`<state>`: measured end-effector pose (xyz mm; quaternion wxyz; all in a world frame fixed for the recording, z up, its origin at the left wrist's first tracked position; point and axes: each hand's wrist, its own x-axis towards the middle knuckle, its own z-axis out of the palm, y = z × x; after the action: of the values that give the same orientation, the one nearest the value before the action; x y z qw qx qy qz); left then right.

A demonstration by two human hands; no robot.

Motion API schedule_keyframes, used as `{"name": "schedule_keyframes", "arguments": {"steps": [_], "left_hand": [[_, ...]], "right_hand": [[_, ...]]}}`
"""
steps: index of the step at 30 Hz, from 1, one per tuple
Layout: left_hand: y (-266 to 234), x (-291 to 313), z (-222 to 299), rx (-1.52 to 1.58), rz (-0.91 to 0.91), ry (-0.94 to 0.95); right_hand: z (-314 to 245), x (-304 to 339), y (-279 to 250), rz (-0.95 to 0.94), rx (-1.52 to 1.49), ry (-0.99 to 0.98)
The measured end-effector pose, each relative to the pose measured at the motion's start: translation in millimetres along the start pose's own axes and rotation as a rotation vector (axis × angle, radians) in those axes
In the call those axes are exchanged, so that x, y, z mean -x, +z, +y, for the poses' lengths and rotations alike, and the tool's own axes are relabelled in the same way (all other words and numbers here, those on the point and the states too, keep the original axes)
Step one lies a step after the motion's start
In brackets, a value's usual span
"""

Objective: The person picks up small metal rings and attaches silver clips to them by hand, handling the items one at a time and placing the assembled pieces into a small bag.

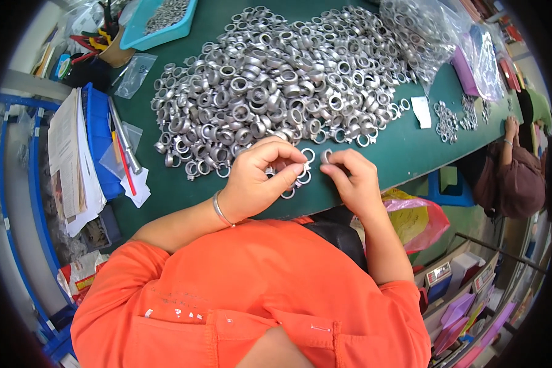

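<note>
centrally, the right hand [359, 184] pinches a metal ring [326, 157], seen nearly edge-on, just right of the left hand [257, 176]; the hands stand apart. the left thumb and forefinger almost meet above loose rings [288, 197] on the table [168, 196], but whether they grip one cannot be told. the ring pile [276, 80] spreads beyond both hands, nearer the left.
</note>
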<state>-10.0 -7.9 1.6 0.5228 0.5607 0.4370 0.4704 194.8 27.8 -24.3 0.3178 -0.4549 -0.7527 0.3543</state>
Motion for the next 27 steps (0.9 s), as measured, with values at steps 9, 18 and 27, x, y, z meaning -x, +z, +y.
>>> {"name": "schedule_keyframes", "arguments": {"steps": [9,18,27], "left_hand": [[1,-1,-4,0.112,-0.096,-0.054],[1,-2,-8,-0.177,-0.159,0.199],[-2,-8,-11,0.741,-0.184,-0.769]], "right_hand": [[-28,6,15,0.112,-0.185,-0.307],[-30,10,18,-0.009,-0.898,0.158],[-2,-8,4,0.334,0.293,-0.384]]}}
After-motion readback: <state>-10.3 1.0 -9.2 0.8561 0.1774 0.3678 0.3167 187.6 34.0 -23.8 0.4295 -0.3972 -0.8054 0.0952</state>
